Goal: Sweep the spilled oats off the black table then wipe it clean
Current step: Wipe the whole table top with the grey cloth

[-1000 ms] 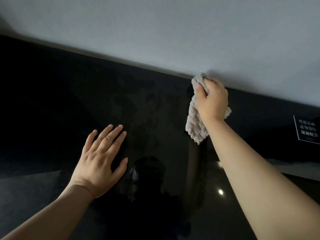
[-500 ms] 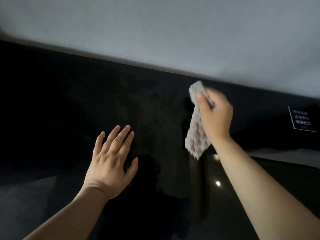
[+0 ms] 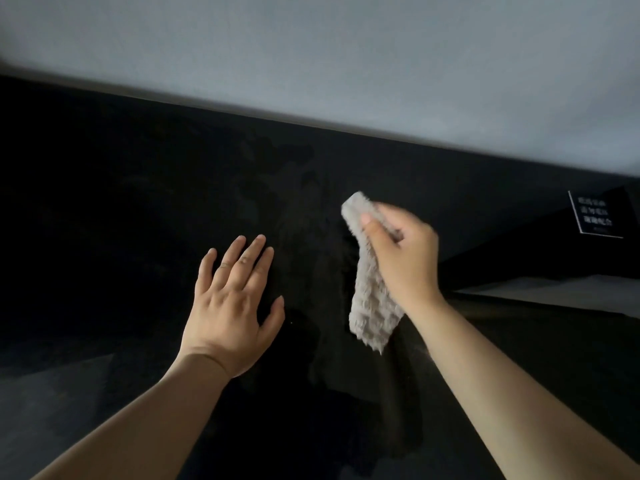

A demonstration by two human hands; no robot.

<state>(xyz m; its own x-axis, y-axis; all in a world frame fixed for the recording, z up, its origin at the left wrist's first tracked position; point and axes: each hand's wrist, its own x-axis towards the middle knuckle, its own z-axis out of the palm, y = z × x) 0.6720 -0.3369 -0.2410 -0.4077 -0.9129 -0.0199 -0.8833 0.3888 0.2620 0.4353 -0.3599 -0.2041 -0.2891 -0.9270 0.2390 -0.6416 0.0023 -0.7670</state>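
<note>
1. Here, a grey cloth [image 3: 372, 306] is gripped in the curled right hand [image 3: 405, 258], a little short of the black table's [image 3: 104, 202] far edge.
2. The left hand [image 3: 232, 306] is laid flat, fingers straight, nothing held.
3. No oats are seen; faint smears are.
4. The cloth should be spread flatter and drawn in overlapping strokes from the far edge inward.

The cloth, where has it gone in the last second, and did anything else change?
The right hand, gripping the grey cloth, drew it back from the far edge of the black table toward the person, without letting go. The left hand stayed flat on the table, fingers spread; the small sign stayed put.
</note>
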